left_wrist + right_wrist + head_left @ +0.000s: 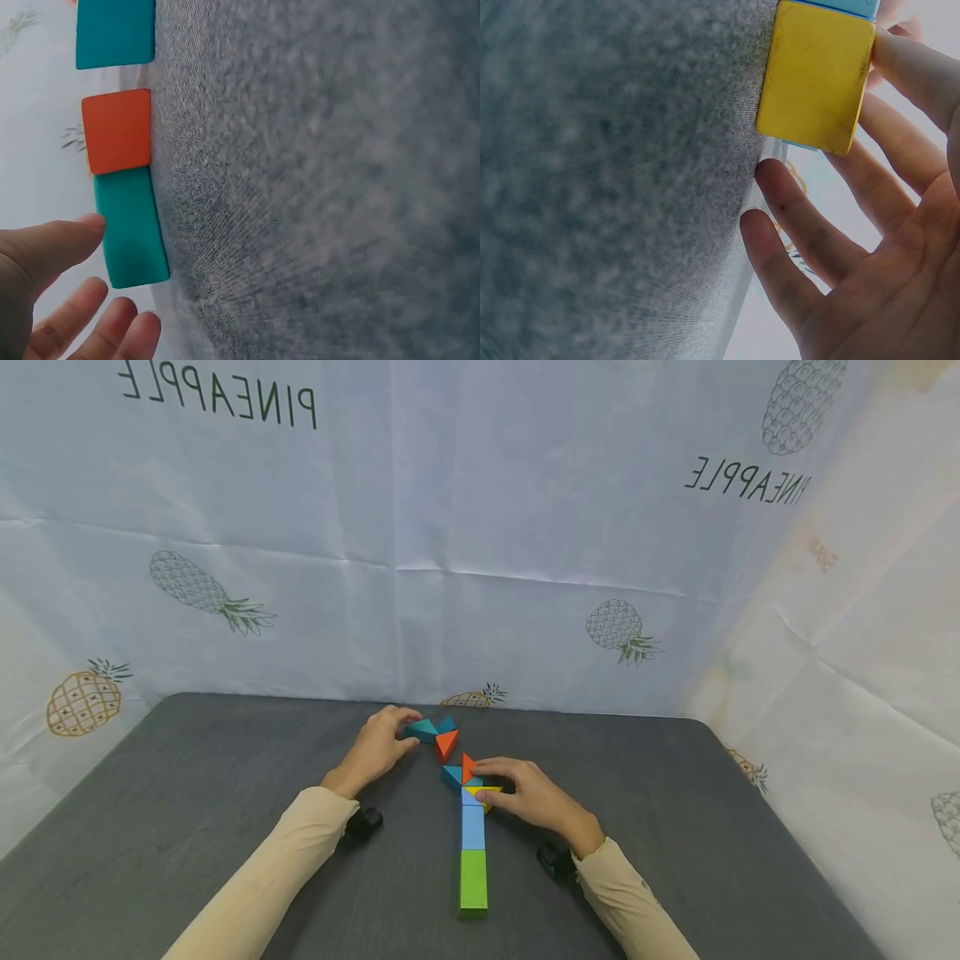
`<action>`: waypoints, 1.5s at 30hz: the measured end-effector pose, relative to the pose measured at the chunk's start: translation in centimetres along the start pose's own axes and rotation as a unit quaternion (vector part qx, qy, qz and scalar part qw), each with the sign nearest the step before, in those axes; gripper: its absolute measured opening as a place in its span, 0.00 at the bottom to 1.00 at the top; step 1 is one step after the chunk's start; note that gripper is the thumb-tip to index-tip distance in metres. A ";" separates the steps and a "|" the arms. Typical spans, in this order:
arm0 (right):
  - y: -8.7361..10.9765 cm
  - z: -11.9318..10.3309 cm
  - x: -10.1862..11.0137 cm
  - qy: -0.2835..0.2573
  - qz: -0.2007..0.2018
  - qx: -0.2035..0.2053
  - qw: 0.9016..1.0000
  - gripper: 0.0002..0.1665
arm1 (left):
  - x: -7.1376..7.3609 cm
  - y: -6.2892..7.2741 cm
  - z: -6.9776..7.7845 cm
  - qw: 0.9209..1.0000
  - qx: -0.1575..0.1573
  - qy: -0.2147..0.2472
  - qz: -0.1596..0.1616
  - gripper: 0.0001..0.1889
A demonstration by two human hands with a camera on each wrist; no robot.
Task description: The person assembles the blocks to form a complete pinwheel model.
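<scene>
My left hand (pixel 379 742) is at the left end of a teal triangular block (pixel 422 730), thumb and fingers apart around that end. In the left wrist view, the thumb tip overlaps the teal block's edge. Beside it are an orange triangular block (pixel 447 743) and another teal one (pixel 446 724). My right hand (pixel 534 795) reaches over the near row, index fingertip at an upper orange triangle (pixel 467 767) and thumb over a yellow triangular block (pixel 493 792). In the right wrist view, its other fingers spread out beside the yellow block.
Below the yellow block run light blue blocks (pixel 473 827) and a green block (pixel 473 881) in a straight line towards me. A blue triangle (pixel 452 777) sits left of the upper orange one. A pineapple-printed cloth (pixel 495 510) hangs behind the dark table (pixel 225 777).
</scene>
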State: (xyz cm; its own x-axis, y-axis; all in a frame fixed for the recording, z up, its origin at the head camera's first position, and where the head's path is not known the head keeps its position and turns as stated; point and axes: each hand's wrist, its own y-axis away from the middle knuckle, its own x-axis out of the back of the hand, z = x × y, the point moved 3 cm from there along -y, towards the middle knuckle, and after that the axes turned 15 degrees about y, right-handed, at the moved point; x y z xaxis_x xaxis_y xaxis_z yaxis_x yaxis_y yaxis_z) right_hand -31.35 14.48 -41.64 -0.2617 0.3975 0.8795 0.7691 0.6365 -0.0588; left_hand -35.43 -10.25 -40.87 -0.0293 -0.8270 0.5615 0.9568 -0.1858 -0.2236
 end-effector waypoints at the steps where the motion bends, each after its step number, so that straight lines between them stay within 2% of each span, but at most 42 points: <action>1: 0.0 0.0 0.0 -0.001 -0.001 0.000 1.000 0.27 | 0.0 -0.1 0.0 1.000 0.005 0.002 -0.002 0.21; 7: 0.0 -0.1 0.1 0.000 -0.003 -0.007 1.000 0.27 | -0.5 -0.6 0.1 0.999 0.027 0.002 -0.026 0.24; 18: -0.1 -0.2 0.2 0.001 0.002 -0.002 1.000 0.28 | -0.8 -1.1 -0.1 0.997 0.034 -0.021 -0.066 0.27; 25: -0.1 -0.2 0.1 0.008 0.004 -0.002 1.000 0.27 | -0.9 -1.4 0.1 0.993 0.051 -0.045 -0.092 0.27; 29: -0.1 -0.1 0.1 0.006 0.004 -0.001 1.000 0.27 | -1.0 -1.4 0.2 0.994 0.049 -0.052 -0.086 0.25; 37: -0.1 -0.1 0.1 0.001 0.002 -0.003 1.000 0.27 | -0.9 -1.2 -0.4 0.998 0.031 -0.044 -0.040 0.18; 45: -0.1 0.0 0.0 0.000 -0.002 -0.006 1.000 0.27 | -0.5 -0.7 -0.5 0.999 0.015 -0.032 -0.024 0.17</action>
State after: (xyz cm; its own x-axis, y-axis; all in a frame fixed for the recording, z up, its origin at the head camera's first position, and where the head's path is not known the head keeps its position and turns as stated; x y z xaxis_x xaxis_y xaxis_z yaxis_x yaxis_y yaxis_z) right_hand -31.40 14.44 -41.59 -0.2641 0.3955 0.8797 0.7749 0.6301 -0.0507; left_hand -36.17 -9.98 -41.37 -0.0570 -0.7815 0.6212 0.9632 -0.2068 -0.1718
